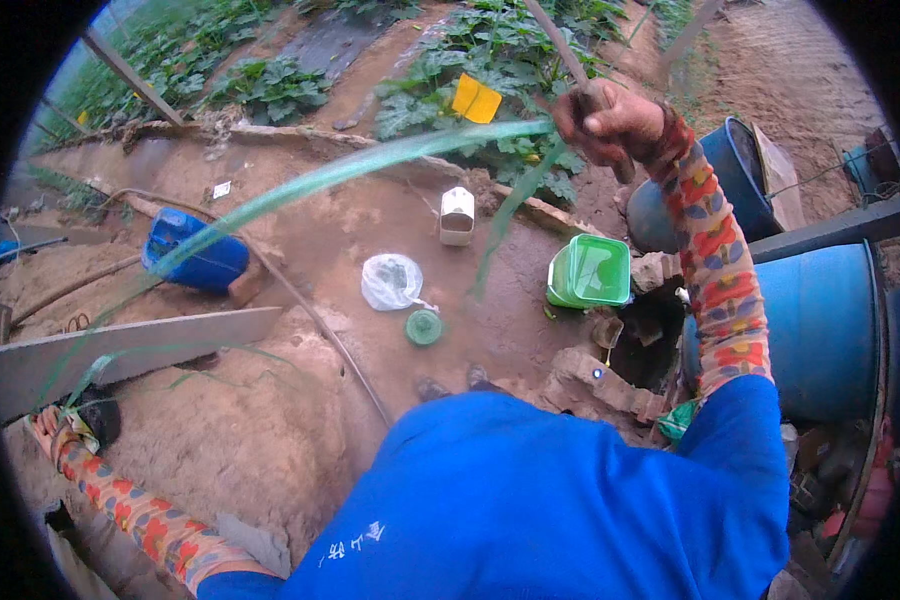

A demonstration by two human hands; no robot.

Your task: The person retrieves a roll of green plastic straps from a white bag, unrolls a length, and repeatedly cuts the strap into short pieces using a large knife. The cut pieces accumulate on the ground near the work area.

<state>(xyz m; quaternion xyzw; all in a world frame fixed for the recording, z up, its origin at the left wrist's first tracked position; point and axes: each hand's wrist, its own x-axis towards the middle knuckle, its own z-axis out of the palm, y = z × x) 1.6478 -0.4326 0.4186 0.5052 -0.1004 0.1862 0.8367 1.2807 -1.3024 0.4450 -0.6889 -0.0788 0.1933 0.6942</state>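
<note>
My right hand point(613, 120), raised at the upper right, is closed around a wooden stick point(559, 37). From that hand a translucent green plastic strip point(322, 172) sweeps left in a blurred arc, and a shorter length hangs down beside it. Far off at the lower left is my left hand point(51, 431), where green strands and a pale crumpled piece point(82, 431) meet the fingers. Whether those fingers grip them is too small and blurred to tell. Patterned sleeves cover both forearms.
On the dirt floor are a blue jerrycan point(195, 251), a clear plastic bag point(391, 281), a green round object point(423, 328), a white container point(457, 216) and a green bucket point(589, 271). Blue barrels point(810, 322) stand right, beside a hole point(649, 337). A hose point(307, 315) crosses the ground; leafy plants point(450, 90) grow ahead.
</note>
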